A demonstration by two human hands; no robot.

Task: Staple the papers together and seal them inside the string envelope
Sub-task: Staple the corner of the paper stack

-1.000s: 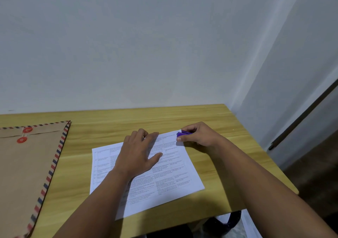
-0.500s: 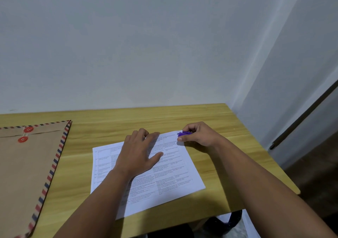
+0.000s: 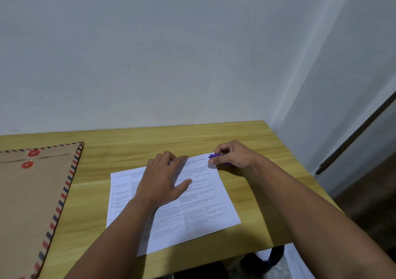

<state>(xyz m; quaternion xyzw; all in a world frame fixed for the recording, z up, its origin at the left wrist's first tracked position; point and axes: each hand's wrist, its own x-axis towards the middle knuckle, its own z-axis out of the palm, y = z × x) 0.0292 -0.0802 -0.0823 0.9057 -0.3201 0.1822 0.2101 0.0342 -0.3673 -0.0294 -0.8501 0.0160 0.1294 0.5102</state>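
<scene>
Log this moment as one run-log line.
step: stapling | left hand: flat on papers | right hand: purple stapler at far right corner | envelope: closed, left

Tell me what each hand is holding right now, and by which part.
The right hand pinches a small purple stapler near its front end, at the papers' far right corner. The left hand holds nothing; it lies flat on the papers.

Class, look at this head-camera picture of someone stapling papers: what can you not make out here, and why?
- Purple stapler: mostly hidden inside the right hand; whether a staple has gone in cannot be told.
- Papers: print too small to read; sheet count unclear; the left hand covers the middle.
- String envelope: cut off by the left edge.
</scene>
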